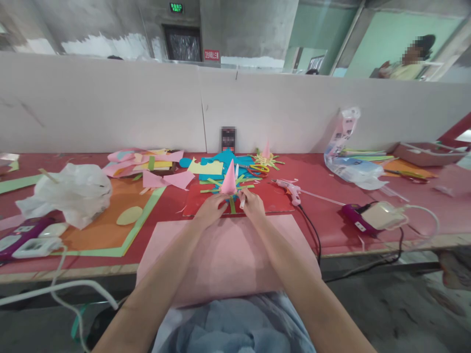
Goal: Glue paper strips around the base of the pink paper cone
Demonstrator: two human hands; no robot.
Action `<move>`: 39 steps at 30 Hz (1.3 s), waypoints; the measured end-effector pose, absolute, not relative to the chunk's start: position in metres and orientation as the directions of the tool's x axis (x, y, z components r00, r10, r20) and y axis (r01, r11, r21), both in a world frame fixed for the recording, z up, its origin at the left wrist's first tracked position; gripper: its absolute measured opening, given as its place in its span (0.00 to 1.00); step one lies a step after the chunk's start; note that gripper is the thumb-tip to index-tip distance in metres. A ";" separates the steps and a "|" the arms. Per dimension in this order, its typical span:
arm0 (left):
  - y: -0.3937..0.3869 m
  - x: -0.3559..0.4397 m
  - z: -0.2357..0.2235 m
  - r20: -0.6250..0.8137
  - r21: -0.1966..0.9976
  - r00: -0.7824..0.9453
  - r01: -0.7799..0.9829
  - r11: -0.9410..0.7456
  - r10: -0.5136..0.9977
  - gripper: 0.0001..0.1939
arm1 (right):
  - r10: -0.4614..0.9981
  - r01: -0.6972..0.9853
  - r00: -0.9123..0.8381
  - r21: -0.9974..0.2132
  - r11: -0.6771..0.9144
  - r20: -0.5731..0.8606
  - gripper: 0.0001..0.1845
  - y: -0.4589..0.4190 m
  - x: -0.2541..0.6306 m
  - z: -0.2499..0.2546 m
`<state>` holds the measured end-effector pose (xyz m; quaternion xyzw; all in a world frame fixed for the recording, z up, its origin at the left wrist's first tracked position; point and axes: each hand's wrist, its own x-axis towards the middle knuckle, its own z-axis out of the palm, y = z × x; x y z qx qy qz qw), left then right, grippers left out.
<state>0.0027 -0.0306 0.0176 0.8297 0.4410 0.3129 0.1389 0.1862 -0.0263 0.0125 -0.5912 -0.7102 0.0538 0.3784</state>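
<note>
A pink paper cone (228, 180) stands upright, with green and yellow paper strips (246, 187) radiating around its base over a red board (275, 203). My left hand (211, 210) is at the left of the base, its curved fingers closed on the edge of this paper piece. Just right of the cone, my right hand (253, 203) pinches a slim white stick (242, 200), whose exact kind I cannot make out. Behind the cone lie blue paper (211, 169) and yellow-handled scissors (259, 169). A similar smaller cone piece (267, 154) sits farther back.
A pink glue gun (292, 191) lies to the right with its cord trailing off the table edge. Paper scraps (147, 164), a crumpled white plastic bag (75, 193) and orange sheets are on the left. Purple boxes with white cables (362, 219) flank both sides. A white partition (128, 108) rises behind.
</note>
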 end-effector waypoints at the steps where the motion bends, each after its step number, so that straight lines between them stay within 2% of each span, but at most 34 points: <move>1: -0.030 0.002 0.017 0.396 0.502 0.419 0.647 -0.575 0.817 0.17 | 0.882 0.789 -0.017 -0.536 0.302 0.472 0.10 -0.027 0.186 0.013; 5: -0.028 0.001 0.013 0.376 0.480 0.457 0.648 -0.591 0.806 0.16 | 0.880 0.664 0.051 -0.674 0.323 0.472 0.10 -0.027 0.186 0.014; 9: -0.028 0.000 0.015 0.369 0.496 0.481 0.621 -0.607 0.795 0.15 | 0.887 0.318 0.188 -0.881 0.350 0.421 0.17 -0.026 0.187 0.018; 12: -0.030 -0.001 0.018 0.352 0.525 0.480 0.609 -0.594 0.804 0.14 | 0.922 0.109 0.240 -0.953 0.284 0.302 0.25 -0.024 0.187 0.022; 14: -0.030 -0.001 0.019 0.340 0.550 0.468 0.605 -0.576 0.816 0.13 | 0.942 0.049 0.223 -0.968 0.247 0.252 0.27 -0.023 0.187 0.022; 21: -0.030 0.000 0.020 0.327 0.604 0.443 0.581 -0.545 0.835 0.13 | 0.973 0.106 -0.016 -0.968 0.229 0.228 0.22 -0.025 0.181 0.016; 28: -0.027 -0.001 0.016 0.346 0.608 0.452 0.560 -0.563 0.822 0.13 | 0.964 0.226 -0.027 -0.938 0.263 0.264 0.20 -0.025 0.180 0.013; 39: -0.027 -0.001 0.017 0.349 0.607 0.446 0.562 -0.562 0.824 0.14 | 0.965 0.268 -0.004 -0.929 0.255 0.264 0.18 -0.024 0.180 0.013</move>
